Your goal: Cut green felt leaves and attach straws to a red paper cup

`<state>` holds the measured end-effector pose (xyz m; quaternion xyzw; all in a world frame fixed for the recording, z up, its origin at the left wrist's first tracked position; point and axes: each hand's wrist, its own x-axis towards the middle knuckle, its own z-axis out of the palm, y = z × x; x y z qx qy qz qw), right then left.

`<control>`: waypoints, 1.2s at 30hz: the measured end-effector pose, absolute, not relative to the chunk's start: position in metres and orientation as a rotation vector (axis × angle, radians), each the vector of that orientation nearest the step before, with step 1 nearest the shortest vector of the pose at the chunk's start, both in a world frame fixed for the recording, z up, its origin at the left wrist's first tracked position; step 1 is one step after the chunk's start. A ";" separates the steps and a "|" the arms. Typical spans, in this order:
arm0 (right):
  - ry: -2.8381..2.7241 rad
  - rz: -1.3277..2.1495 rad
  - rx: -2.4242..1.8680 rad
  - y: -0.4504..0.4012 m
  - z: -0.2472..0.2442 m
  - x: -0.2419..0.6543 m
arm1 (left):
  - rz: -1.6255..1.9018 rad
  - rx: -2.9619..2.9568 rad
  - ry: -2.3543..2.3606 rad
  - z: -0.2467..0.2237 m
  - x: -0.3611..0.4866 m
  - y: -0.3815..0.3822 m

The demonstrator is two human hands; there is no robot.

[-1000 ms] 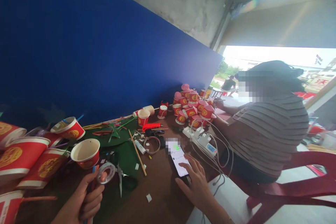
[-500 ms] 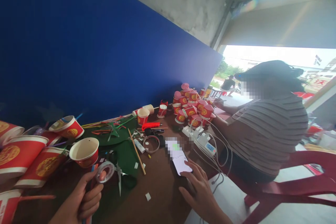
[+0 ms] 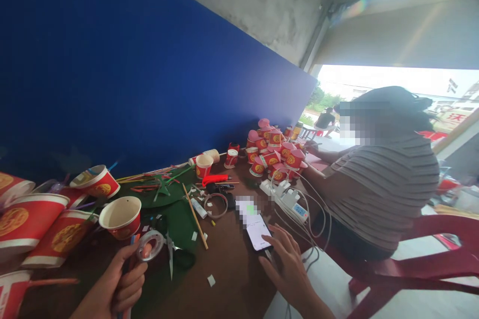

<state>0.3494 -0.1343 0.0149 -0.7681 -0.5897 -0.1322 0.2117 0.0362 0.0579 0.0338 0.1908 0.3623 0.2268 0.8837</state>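
My left hand is wrapped around blue and orange sticks, with a clear tape roll held at its fingertips. On the brown table's right part lies a lit phone, a cable at its lower end. My right hand has its fingers apart over the phone's lower right edge, one fingertip at the screen. Scissors with black handles lie just right of the tape roll. A white-rimmed red paper cup stands behind my left hand.
Several red cups crowd the left. A wooden stick, a red-handled tool and a white power strip lie farther back. A person in a striped shirt sits at the right, near piled pink-topped cups.
My right hand has shifted slightly right, uncovering more of the phone's lower screen. The text on the screen looks different. My left hand keeps its hold.
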 end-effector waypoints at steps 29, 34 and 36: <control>-1.709 -0.305 -2.105 -0.135 0.016 0.346 | 0.457 0.398 0.754 0.031 0.036 0.060; -1.725 -0.327 -2.095 -0.135 0.018 0.344 | 0.483 0.369 0.774 0.036 0.037 0.056; -1.697 -0.349 -2.098 -0.135 0.019 0.345 | 0.502 0.398 0.781 0.040 0.037 0.054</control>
